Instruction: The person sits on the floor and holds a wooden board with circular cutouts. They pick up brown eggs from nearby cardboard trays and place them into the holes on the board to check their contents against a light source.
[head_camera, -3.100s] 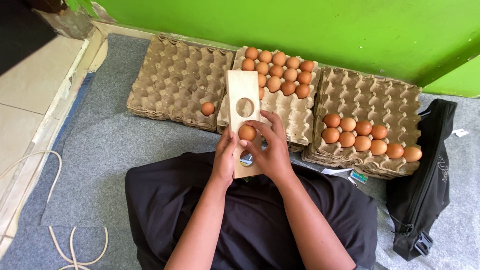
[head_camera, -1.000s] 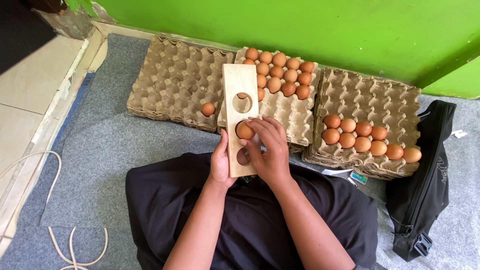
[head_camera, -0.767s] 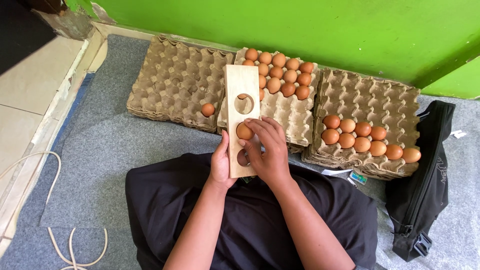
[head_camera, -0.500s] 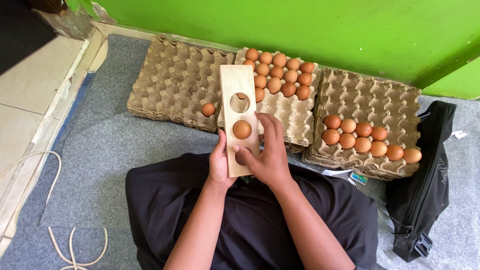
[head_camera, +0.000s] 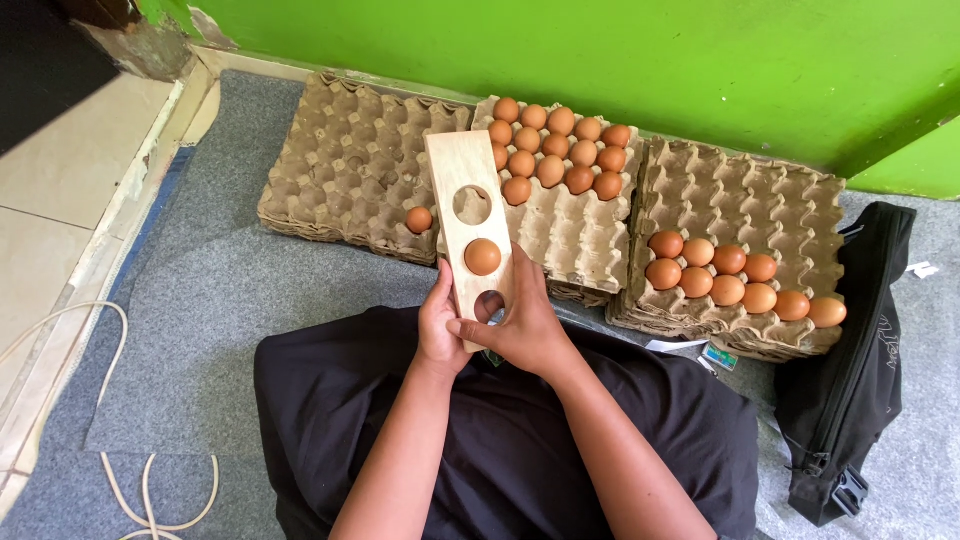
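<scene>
- Wooden board (head_camera: 462, 180): pale, long rectangle, three round holes in a row; held upright-ish over the lap, far end over the middle tray.
- Brown egg (head_camera: 483, 257) sits in the middle hole; far hole and near hole empty.
- Left hand (head_camera: 441, 322) grips the board's near left edge; right hand (head_camera: 524, 325) clasps the near right side, a finger across by the near hole.
- Three grey-brown cardboard egg trays side by side along the green wall (head_camera: 600, 50): left tray (head_camera: 340, 170), middle tray (head_camera: 575, 235), right tray (head_camera: 750, 200); each looks like a stack.
- Eggs: left tray one (head_camera: 419, 220); middle tray about twelve, at the far end (head_camera: 560, 150); right tray ten, near edge (head_camera: 730, 275).
- Black bag (head_camera: 850, 370) on the right, on grey carpet (head_camera: 200, 310).
- White cord (head_camera: 130, 490) near left.
- Small teal-and-white label (head_camera: 717, 357) under the right tray's near edge; print too small to tell.
</scene>
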